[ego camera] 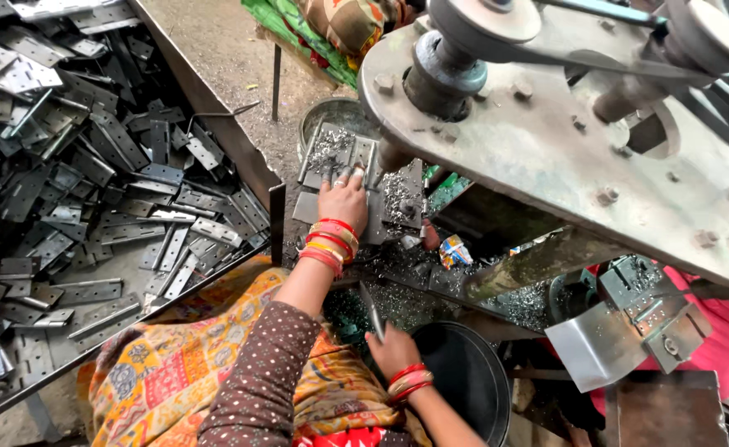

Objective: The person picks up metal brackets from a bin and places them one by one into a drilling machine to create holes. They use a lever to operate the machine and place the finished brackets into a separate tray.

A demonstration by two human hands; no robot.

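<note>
Machine plate (546, 157), grey steel with belt pulleys, overhangs the work table (398, 207); a bin of drilled strips (91, 207) lies to the left. Left hand (344, 203) presses flat, fingers spread, on a metal strip (340, 157) among shavings. Right hand (393, 348) grips a second strip (373, 310). Advisable: keep the fingertips back from the tool and square the strip before feeding.

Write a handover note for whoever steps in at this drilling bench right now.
Left hand: flat on the metal strips under the drill spindle, pressing them down.
Right hand: grip on one narrow metal strip, above the black round pan.
Swarf covers the bench.
Done or left: cannot tell how many are drilled; a big pile of hinge plates fills the tray at left.
</note>
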